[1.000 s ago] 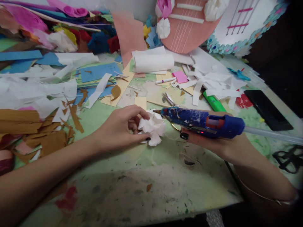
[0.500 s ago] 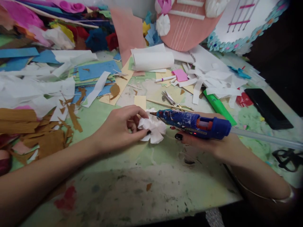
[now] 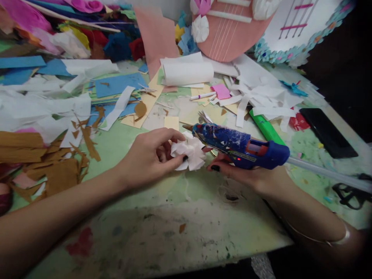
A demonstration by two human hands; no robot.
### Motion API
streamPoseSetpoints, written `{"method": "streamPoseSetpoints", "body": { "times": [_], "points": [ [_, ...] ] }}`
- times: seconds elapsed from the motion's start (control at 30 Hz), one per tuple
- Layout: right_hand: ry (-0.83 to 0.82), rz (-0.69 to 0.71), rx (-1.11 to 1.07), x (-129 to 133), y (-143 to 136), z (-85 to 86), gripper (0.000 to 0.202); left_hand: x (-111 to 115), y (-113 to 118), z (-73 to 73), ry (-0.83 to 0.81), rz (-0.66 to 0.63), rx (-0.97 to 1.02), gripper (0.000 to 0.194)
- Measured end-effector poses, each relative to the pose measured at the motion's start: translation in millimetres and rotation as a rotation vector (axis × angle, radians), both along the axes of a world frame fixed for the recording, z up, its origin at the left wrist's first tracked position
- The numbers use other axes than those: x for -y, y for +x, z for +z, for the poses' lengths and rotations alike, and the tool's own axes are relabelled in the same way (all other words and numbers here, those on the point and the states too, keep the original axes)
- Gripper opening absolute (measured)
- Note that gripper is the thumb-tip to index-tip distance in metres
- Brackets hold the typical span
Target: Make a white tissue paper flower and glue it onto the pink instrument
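Between the thumb and fingers of my left hand (image 3: pixel 157 153) is a white paper flower (image 3: pixel 192 155), held just above the table in the middle of the view. My right hand (image 3: pixel 247 174) is wrapped round a blue glue gun (image 3: pixel 232 143) with a small red light lit on its side. The gun's nozzle points left and hovers at the flower's upper edge; whether it touches the paper I cannot tell. A clear glue stick (image 3: pixel 325 170) runs out of the gun's back end. Behind the gun, a pair of scissors (image 3: pixel 205 117) is partly hidden.
Brown paper scraps (image 3: pixel 55 170) and white paper pieces (image 3: pixel 43 112) cover the left. A white paper roll (image 3: pixel 187 73) lies at the back. On the right are a green roll (image 3: pixel 266 126), a black phone (image 3: pixel 328 132) and black-handled scissors (image 3: pixel 348 195). A pink guitar-shaped piece (image 3: pixel 229 37) stands behind.
The glue gun has tilted, its nozzle rising slightly and its back end shifting right. My left hand and the flower have moved a little to the right and up.
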State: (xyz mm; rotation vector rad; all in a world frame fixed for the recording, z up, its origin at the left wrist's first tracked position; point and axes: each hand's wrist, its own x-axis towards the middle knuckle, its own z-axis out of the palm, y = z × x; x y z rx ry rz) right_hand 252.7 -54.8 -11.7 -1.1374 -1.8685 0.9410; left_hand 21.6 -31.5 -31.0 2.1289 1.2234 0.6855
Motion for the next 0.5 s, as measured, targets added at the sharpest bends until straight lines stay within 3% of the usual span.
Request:
{"method": "streamPoseSetpoints", "body": {
  "times": [0.13,0.27,0.5],
  "points": [
    [-0.152,0.101,-0.133,0,-4,-4.0,0.006,-1,2,-1.6,0.069,-0.028,-0.015,0.027],
    [-0.23,0.056,-0.156,3,-6,-12.3,0.016,-1,4,-3.0,0.122,-0.023,-0.006,0.019],
    [-0.256,0.02,-0.096,4,-7,-18.1,0.013,1,6,-5.7,0.133,0.016,-0.041,0.019]
  ]
}}
